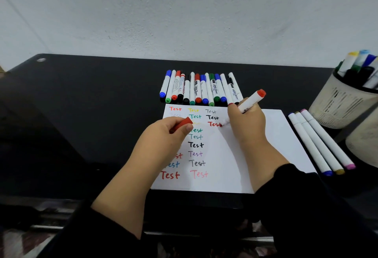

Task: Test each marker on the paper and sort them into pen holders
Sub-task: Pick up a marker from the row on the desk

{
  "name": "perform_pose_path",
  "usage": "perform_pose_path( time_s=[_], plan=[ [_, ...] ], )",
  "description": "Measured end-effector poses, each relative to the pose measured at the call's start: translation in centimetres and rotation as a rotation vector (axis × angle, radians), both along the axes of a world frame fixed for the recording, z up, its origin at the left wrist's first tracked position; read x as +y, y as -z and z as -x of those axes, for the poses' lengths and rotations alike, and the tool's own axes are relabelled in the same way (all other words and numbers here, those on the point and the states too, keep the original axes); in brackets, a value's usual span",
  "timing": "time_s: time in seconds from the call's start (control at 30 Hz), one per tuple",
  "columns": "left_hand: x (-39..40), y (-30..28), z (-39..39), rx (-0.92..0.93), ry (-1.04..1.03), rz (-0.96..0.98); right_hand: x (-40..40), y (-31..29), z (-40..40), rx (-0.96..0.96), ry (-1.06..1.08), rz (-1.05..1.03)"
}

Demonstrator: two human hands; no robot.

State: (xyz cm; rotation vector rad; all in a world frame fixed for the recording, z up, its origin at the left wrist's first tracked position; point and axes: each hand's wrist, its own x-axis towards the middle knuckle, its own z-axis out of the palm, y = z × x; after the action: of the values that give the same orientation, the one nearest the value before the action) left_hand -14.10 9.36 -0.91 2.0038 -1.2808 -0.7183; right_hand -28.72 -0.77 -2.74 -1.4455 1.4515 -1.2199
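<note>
Fingers (239, 112) of the right hand (246, 123) grasp a red marker (250, 101), its tip on the paper (245, 155); the left hand (163, 135) pinches its cap (183, 125). Many words are written. At 12 o'clock a row of markers (199, 90) waits; at 2 o'clock a pen holder (341, 104) is partly filled.

The paper (235, 155) bears "Test" handwritten repeatedly in various colours.

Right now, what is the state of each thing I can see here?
Red marker: uncapped, held by right hand, tip on paper.
Red cap: off, pinched by left hand.
Row of markers: capped, lying flat.
Three white markers: capped, lying beside the paper.
Pen holder: upright, holding markers.
</note>
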Motion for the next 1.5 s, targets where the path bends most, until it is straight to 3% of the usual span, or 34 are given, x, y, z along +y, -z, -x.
perform_pose_path(
  time_s=[0.2, 0.43, 1.07, 1.5],
  plan=[
    [0.2, -0.5, -0.4, 0.030, 0.008, -0.011, 0.1, -1.2, 0.6, -0.226, 0.008, -0.050],
    [1.0, -0.9, -0.7, 0.099, 0.029, 0.001, 2.2, -4.2, -0.5, -0.473, -0.228, -0.111],
    [1.2, -1.4, -0.5, 0.147, 0.112, 0.078, 4.7, -4.2, -2.3, -0.341, -0.328, -0.153],
    [1.6, -2.1, -0.9, 0.210, 0.077, 0.146, 4.0, -5.0, -0.6, -0.286, -0.693, -0.265]
  ],
)
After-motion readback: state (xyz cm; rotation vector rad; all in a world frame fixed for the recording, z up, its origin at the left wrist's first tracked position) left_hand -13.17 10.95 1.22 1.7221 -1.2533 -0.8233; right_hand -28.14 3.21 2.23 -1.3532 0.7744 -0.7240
